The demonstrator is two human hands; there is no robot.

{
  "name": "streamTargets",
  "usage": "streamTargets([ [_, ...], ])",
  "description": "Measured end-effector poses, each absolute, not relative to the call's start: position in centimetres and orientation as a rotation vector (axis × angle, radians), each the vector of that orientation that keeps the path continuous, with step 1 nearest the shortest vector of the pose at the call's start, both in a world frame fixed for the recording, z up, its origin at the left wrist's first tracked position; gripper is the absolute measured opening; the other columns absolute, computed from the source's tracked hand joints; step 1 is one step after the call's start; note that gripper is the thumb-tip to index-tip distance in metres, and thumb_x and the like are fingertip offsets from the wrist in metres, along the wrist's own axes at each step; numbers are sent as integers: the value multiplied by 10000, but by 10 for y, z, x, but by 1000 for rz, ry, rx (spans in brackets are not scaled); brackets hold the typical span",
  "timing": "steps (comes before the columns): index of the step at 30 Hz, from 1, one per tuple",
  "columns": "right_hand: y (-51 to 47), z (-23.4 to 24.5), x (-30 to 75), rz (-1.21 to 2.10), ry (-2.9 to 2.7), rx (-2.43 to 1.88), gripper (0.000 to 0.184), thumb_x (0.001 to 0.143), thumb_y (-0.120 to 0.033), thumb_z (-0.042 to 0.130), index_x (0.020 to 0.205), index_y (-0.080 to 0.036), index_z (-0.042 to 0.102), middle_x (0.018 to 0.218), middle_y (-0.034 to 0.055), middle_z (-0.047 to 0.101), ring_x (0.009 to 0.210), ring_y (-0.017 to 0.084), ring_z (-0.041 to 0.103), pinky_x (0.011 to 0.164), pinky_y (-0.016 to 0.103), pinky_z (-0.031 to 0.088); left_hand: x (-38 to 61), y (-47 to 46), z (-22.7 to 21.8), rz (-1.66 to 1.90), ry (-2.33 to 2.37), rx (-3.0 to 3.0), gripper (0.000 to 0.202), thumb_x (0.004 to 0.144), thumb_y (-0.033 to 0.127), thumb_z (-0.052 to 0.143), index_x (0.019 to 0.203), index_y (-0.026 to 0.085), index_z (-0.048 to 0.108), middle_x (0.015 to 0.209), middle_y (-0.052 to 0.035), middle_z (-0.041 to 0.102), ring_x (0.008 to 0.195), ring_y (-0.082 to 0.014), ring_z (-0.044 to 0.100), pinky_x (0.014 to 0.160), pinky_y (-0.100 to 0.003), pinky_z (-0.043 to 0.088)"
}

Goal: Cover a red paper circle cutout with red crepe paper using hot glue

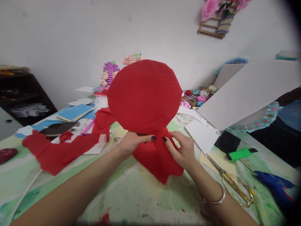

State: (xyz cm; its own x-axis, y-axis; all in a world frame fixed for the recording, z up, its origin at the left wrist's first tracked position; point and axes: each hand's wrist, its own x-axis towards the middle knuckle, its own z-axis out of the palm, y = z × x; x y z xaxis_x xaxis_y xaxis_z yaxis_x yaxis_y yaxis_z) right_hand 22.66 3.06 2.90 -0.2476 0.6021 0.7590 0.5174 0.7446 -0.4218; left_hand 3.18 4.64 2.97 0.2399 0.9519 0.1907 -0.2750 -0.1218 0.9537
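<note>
A flat, roughly round red disc [144, 95] stands upright in front of me, its face smooth and its edge slightly angular. Below it hangs a loose piece of red cloth [155, 160], reaching down to the table. My left hand [131, 142] is closed at the disc's lower edge, thumb in front and the other fingers hidden behind. On the right side, my right hand [182, 149] pinches the red cloth just under the disc, the thumb lying on its front. How the cloth joins the disc is hidden by the hands.
Red cloth scraps [63, 153] lie at left, beside blue sheets [75, 112]. Gold-handled scissors [235, 185], a green cutter [240, 154] and a black square [227, 142] are at right. A large white board [249, 91] leans behind them; someone's dark clothing [279, 135] shows beyond.
</note>
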Motion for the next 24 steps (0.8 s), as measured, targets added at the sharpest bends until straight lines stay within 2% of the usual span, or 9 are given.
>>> streamTargets([
  [3, 32, 31, 227, 334, -1865, -902, 152, 883, -277, 549, 913, -177, 659, 855, 62, 698, 771, 185, 619, 716, 307, 458, 32, 46, 31, 1209, 673, 1210, 401, 688, 208, 785, 1074, 149, 692, 1128, -119, 698, 1086, -275, 621, 937, -390, 476],
  [7, 40, 32, 227, 1087, -1572, -897, 312, 913, -463, 491, 1036, -225, 650, 1047, 61, 696, 959, 216, 632, 838, 334, 468, 33, 46, 31, 1230, 601, 1164, 496, 698, 172, 774, 1177, 186, 648, 1188, -105, 675, 1139, -273, 597, 988, -407, 454],
  [10, 45, 29, 226, 1663, -1237, -888, 410, 873, -566, 494, 1087, -242, 625, 1053, 67, 705, 934, 237, 656, 821, 368, 494, 33, 47, 28, 1208, 580, 1132, 510, 702, 162, 768, 1194, 184, 639, 1196, -112, 670, 1143, -279, 595, 992, -419, 453],
  [12, 47, 25, 224, 1866, -1102, -918, 373, 826, -528, 577, 1039, -229, 642, 979, 63, 722, 863, 235, 671, 781, 365, 511, 32, 49, 25, 1193, 572, 1117, 501, 699, 161, 770, 1184, 180, 645, 1171, -112, 681, 1120, -279, 606, 987, -426, 454],
  [15, 48, 22, 223, 1864, -1044, -919, 259, 728, -300, 719, 967, -219, 659, 898, 30, 729, 767, 203, 672, 726, 333, 525, 30, 51, 22, 1183, 539, 1115, 509, 691, 155, 774, 1182, 186, 645, 1129, -106, 697, 1098, -278, 614, 986, -435, 448],
  [17, 49, 23, 225, 1823, -1017, -883, 323, 666, -185, 747, 977, -218, 663, 871, 17, 730, 714, 183, 670, 687, 316, 532, 29, 50, 23, 1169, 512, 1118, 508, 690, 148, 771, 1180, 187, 646, 1120, -105, 699, 1111, -278, 606, 1000, -438, 433],
  [24, 51, 27, 232, 1729, -955, -742, 320, 664, -199, 767, 969, -194, 670, 818, 2, 734, 660, 124, 666, 618, 224, 522, 33, 44, 33, 1161, 474, 1137, 422, 654, 162, 784, 1065, 165, 693, 1106, -111, 705, 1127, -301, 598, 1030, -463, 406],
])
